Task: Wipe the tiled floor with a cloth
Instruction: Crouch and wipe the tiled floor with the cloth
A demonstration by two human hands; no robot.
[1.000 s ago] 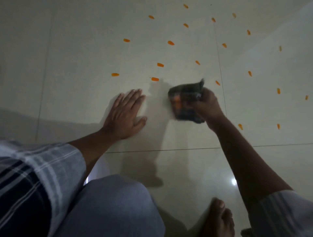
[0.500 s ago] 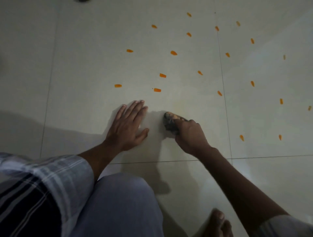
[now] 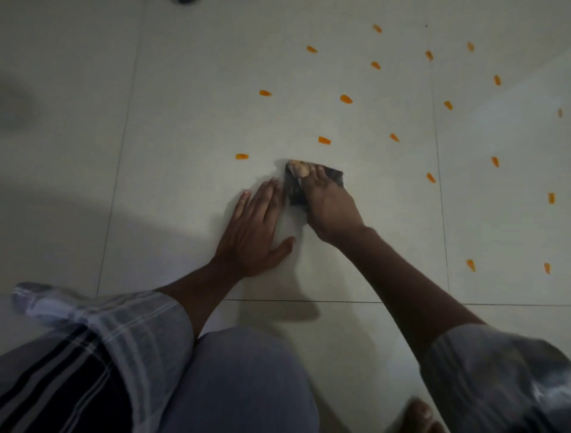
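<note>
My right hand [image 3: 327, 204] presses a dark, crumpled cloth [image 3: 295, 191] onto the pale tiled floor [image 3: 191, 92]; an orange-stained fold of the cloth shows past my fingertips. My left hand [image 3: 256, 231] lies flat on the tile just left of the cloth, fingers spread, holding nothing. Several small orange smears dot the tiles beyond and to the right, the nearest being an orange smear [image 3: 242, 156] just up and left of the cloth and another orange smear [image 3: 324, 140] above it.
Dark grout lines cross the floor, one grout line [image 3: 309, 300] running under my forearms. My bent knee [image 3: 247, 380] in grey trousers and my bare foot [image 3: 420, 417] sit at the bottom. A dark object [image 3: 185, 1] peeks in at the top edge.
My right hand pulled the cloth back and left toward my left hand, then pushed it forward over the orange smear that lay ahead of the left hand; that smear no longer shows. My left hand stayed planted.
</note>
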